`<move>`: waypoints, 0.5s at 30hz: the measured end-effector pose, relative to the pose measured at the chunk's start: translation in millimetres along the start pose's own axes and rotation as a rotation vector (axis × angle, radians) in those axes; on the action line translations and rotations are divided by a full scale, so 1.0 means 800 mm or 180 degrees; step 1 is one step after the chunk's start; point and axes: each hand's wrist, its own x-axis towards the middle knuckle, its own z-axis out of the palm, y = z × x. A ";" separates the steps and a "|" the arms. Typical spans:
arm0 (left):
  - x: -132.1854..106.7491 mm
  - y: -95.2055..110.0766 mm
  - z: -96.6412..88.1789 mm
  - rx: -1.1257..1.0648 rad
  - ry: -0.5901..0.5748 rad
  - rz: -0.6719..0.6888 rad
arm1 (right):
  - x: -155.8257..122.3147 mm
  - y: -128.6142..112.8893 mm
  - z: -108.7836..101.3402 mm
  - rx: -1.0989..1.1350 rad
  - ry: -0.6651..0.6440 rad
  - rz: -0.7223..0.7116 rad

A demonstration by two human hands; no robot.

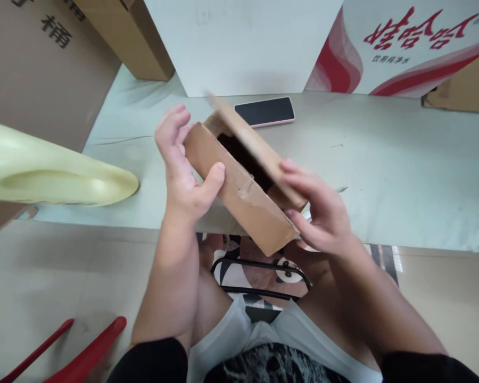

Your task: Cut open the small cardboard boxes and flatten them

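A small brown cardboard box (pixel 243 194) is held tilted in front of me, over the near edge of the table. Its lid flap (pixel 255 143) stands partly lifted, and dark contents or shadow show inside; what lies there I cannot make out. My left hand (pixel 187 165) grips the box's left end, thumb on the near side and fingers round the far corner. At the right end, my right hand (pixel 319 207) pinches the edge of the lid flap, with a finger close to the box's corner.
Behind the box a dark-screened phone (pixel 265 111) lies on the pale green tabletop (pixel 383 175). Large cartons stand at the back: a white one (pixel 247 42) and a red-and-white printed one (pixel 399 48). A pale yellow rounded object (pixel 59 167) juts in from the left. Red legs (pixel 91 351) show below.
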 end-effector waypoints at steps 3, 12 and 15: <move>-0.001 0.003 0.001 0.0044 -0.0184 0.0267 | 0.000 0.003 -0.010 0.0059 -0.0370 -0.0285; -0.001 -0.005 0.000 -0.0051 -0.0209 0.0678 | -0.038 0.017 -0.055 -0.1325 0.0793 0.0709; 0.002 -0.018 -0.005 -0.0128 0.0134 0.0463 | -0.059 0.047 -0.087 -0.2252 0.0204 0.0990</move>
